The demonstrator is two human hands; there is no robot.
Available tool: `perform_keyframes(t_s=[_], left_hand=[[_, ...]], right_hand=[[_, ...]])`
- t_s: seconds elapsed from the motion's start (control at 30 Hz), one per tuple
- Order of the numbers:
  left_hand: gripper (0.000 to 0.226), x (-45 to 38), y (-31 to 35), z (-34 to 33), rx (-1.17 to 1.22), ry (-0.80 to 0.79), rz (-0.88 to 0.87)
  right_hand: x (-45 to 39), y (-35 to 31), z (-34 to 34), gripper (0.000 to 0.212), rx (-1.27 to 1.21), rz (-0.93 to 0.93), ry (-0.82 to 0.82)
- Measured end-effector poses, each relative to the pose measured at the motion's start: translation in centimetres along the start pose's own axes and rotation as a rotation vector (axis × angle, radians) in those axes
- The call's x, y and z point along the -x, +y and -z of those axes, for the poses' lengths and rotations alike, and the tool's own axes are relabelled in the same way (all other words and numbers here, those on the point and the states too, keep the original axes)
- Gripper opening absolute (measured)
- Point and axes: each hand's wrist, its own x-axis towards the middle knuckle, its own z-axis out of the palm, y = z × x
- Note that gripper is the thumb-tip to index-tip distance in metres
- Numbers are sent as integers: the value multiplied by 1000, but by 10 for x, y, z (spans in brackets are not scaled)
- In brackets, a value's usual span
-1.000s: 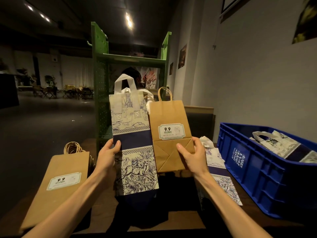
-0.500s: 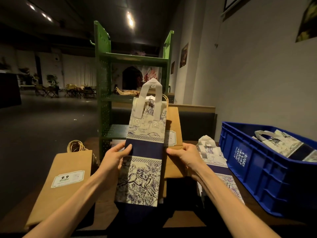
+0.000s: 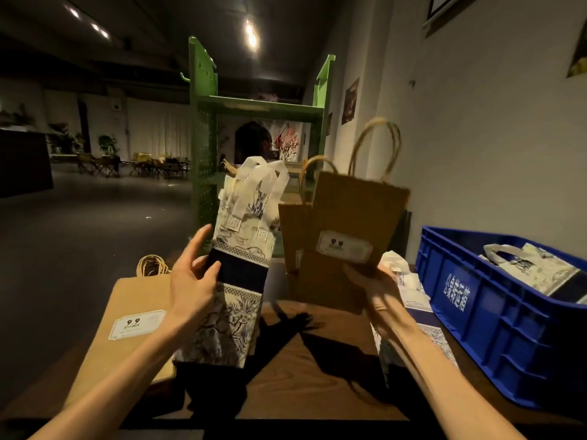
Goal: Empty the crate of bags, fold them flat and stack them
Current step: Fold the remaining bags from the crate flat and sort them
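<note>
At lower left a flat kraft paper bag [image 3: 127, 328] lies on the wooden bench [image 3: 311, 369]. The left hand [image 3: 190, 287] holds a blue-and-white printed tote bag [image 3: 235, 281] upright at frame centre, thumb and fingers clamped on its edge. Right of centre, the right hand [image 3: 371, 281] grips blurred brown paper bags [image 3: 343, 236]. Printed bags [image 3: 416, 300] lie beside the blue crate [image 3: 495, 315] at right, which holds another printed bag [image 3: 533, 268].
</note>
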Motion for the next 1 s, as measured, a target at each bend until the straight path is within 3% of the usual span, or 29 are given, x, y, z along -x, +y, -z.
perform_keyframes(t_s=[0.07,0.17,0.5,0.67,0.8,0.87,1.0], left_hand=[[57,4,-5,-1,-59,-29,-4],[48,8,-10,-6,-115,-25,7],[41,11,-12,-20,-85,-45,27],[41,13,-11,-23,-48,-72,37],[42,7,-2,-16,-22,-35,12],[41,1,4,-10,-11,39,-25],[37,-10,23,5,-6,185,-106]], right_hand=[[11,9,5,19,43,-64,-25],[20,36,10,39,93,-131,-44],[-4,57,-1,49,281,-37,-98],[-6,65,-6,24,394,-21,-36],[-8,54,-7,25,357,63,-42],[-9,43,-6,30,322,34,-85],[1,30,-11,41,313,-207,-356]])
